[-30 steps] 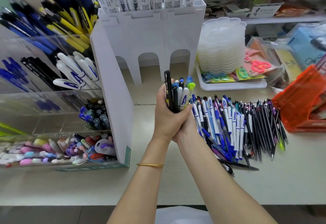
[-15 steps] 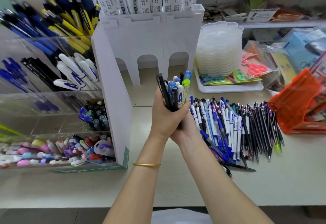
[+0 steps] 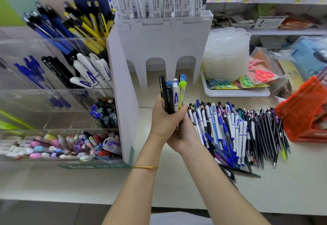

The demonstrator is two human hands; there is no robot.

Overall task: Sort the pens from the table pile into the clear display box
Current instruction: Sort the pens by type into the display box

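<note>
My left hand (image 3: 163,120) grips an upright bundle of pens (image 3: 172,94) of black, blue, white and green, held above the table just right of the display's white side wall. My right hand (image 3: 184,136) cups the bundle's lower end from beneath and behind, its fingers mostly hidden. A wide pile of pens (image 3: 237,132) lies flat on the table to the right of my hands. The clear display box (image 3: 53,99) stands at the left, with tiered compartments holding blue, black, yellow and white pens and small coloured items at the bottom.
A white card stand (image 3: 162,44) with arches holds refill packs behind my hands. A stack of translucent plastic lids (image 3: 228,53) sits in a white tray (image 3: 237,92) with packaged scissors. An orange mesh pouch (image 3: 304,111) lies at the right edge. Shelves run behind.
Both hands with the pen bundle have shifted slightly left, toward the display's white side wall. The pile on the table has not moved.
</note>
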